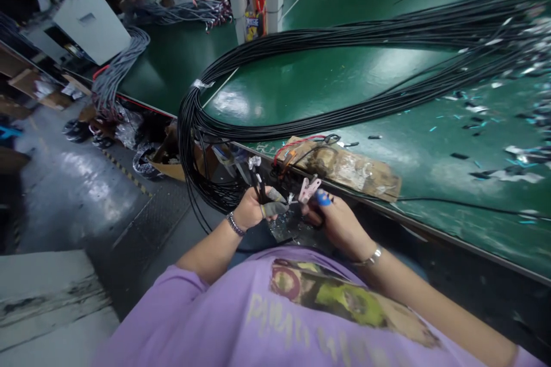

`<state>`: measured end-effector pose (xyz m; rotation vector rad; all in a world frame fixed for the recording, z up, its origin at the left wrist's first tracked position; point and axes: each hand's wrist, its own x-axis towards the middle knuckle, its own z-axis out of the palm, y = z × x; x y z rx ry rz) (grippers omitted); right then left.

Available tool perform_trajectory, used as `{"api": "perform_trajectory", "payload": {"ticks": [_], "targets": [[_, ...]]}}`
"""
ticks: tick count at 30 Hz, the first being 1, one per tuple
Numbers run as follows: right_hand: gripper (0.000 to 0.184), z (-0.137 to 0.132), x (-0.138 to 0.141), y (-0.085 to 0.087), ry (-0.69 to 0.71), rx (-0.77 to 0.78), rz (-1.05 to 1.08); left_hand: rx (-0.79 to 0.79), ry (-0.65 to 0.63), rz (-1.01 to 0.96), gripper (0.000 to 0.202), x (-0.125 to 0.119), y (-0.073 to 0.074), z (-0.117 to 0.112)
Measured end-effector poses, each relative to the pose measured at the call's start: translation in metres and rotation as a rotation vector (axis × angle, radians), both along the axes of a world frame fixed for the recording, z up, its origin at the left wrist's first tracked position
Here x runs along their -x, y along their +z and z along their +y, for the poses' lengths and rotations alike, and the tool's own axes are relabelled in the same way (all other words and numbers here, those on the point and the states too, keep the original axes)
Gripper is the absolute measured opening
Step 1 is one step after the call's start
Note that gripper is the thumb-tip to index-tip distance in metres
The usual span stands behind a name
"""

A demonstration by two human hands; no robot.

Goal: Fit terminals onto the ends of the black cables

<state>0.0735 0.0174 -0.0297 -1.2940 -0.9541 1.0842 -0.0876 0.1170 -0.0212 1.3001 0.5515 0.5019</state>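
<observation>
The black cable ends [259,184], in front of the bench's near edge, stand with their long axis running away from the person, silvery tips outward and leaning slightly left, the left hand [257,208] closed around them below the tips. Just to their right, the right hand [334,219] grips a pink-headed tool [309,189] whose head points toward the bench, though whether its jaws touch a wire is unclear. Beyond lie a worn wooden board [340,167] along the edge and, on the green bench [310,86], a long black cable bundle [187,126] stretching rightward.
</observation>
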Motion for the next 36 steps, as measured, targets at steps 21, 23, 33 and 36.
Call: {"api": "perform_trajectory", "payload": {"ticks": [21, 23, 33, 36], "targets": [[0.025, -0.01, 0.007, 0.016, 0.711, 0.257, 0.233, -0.033, -0.557, 0.187, 0.042, 0.02, 0.001, -0.008], [0.028, -0.01, 0.003, 0.008, 0.779, 0.394, 0.348, -0.2, -0.589, 0.147, 0.036, 0.018, 0.005, -0.008], [0.05, 0.01, -0.005, 0.013, 0.216, 0.202, 0.588, -0.416, -0.126, 0.013, 0.044, 0.01, 0.013, 0.004], [0.052, 0.021, 0.001, 0.016, 0.123, 0.148, 0.554, -0.403, -0.038, 0.0, 0.044, 0.001, 0.012, 0.008]]}}
